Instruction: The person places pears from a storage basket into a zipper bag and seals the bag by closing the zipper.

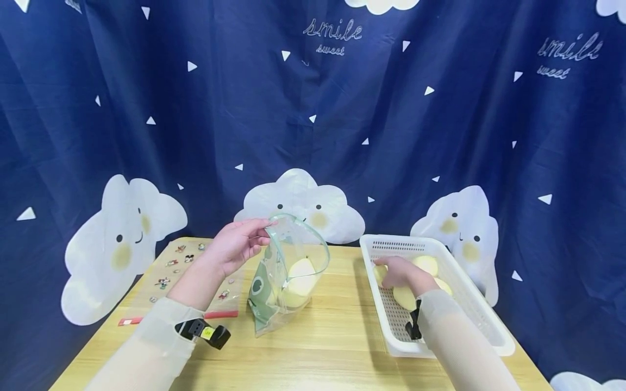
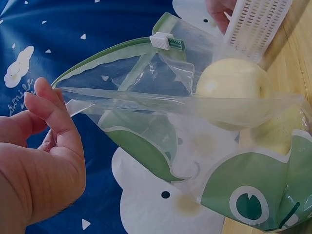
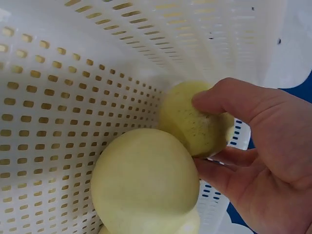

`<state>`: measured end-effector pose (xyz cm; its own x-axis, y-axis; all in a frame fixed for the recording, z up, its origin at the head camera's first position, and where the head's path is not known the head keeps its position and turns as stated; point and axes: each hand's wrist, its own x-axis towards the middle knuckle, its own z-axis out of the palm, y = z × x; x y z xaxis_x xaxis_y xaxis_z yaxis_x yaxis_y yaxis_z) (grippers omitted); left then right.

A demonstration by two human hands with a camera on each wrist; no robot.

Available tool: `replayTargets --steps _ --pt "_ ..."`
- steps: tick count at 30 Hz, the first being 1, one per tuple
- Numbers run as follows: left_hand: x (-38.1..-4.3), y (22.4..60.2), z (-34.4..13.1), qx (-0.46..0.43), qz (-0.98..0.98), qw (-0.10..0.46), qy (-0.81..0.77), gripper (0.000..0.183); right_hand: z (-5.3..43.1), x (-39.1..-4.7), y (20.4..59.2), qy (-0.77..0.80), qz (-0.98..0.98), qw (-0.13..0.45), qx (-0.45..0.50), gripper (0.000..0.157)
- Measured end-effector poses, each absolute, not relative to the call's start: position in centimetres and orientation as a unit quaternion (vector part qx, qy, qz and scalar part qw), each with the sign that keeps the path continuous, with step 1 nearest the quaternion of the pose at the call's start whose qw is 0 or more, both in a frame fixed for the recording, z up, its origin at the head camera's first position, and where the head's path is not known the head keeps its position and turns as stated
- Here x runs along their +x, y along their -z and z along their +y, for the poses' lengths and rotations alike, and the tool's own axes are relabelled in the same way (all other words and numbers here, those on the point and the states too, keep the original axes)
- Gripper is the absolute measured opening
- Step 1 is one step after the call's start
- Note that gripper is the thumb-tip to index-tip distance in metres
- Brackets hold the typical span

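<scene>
My left hand (image 1: 239,244) pinches the rim of a clear zip bag (image 1: 279,277) with a green frog-like print, near the table's middle. The bag stands with its mouth spread, and a white slider (image 2: 160,41) sits on its green zip. Pale yellow pears (image 2: 231,90) lie inside it. Over in the white basket (image 1: 368,271), my right hand (image 1: 398,271) grips a yellow-green, brown-speckled pear (image 3: 187,117) between thumb and fingers, by the basket's wall. A larger pale pear (image 3: 146,180) lies right beside it, with others close by.
A flat clear bag (image 1: 166,277) with small cartoon prints and a red slider strip lies at the left on the wooden table (image 1: 337,336). Behind the table hangs a dark blue curtain (image 1: 293,108) with white clouds and triangles.
</scene>
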<state>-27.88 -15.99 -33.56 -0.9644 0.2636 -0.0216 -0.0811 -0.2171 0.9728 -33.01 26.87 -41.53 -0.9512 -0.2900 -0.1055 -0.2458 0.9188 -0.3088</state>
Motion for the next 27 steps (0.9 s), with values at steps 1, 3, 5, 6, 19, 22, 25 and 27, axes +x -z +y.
replayTargets --steps 1,3,5,6,19,22,25,27 --pt "-27.9 33.6 -16.0 0.074 0.616 0.111 -0.777 0.025 27.0 -32.9 41.4 0.157 0.976 0.069 -0.138 0.077" --pt "-27.9 33.5 -15.9 0.075 0.615 0.111 -0.777 0.025 27.2 -32.8 41.0 0.173 0.973 0.055 -0.142 0.077" --pt "-27.9 33.5 -15.9 0.076 0.615 0.11 -0.777 0.027 27.5 -32.7 40.6 0.187 0.971 0.042 -0.144 0.078" --pt "-27.9 33.5 -15.9 0.076 0.615 0.109 -0.777 0.028 27.6 -32.7 40.4 0.193 0.97 0.036 -0.142 0.078" --pt "-27.8 33.8 -15.8 0.076 0.617 0.108 -0.776 0.029 30.1 -32.2 37.9 0.27 0.952 -0.087 -0.111 0.076" --pt "-27.8 33.8 -15.6 0.077 0.614 0.108 -0.778 0.029 29.9 -31.7 36.8 0.286 0.944 -0.123 -0.111 0.077" --pt "-27.8 33.9 -15.5 0.08 0.61 0.11 -0.781 0.025 29.3 -31.0 35.7 0.305 0.935 -0.142 -0.116 0.077" --pt "-27.8 33.9 -15.5 0.08 0.606 0.111 -0.784 0.022 28.6 -30.4 35.0 0.32 0.927 -0.151 -0.121 0.076"
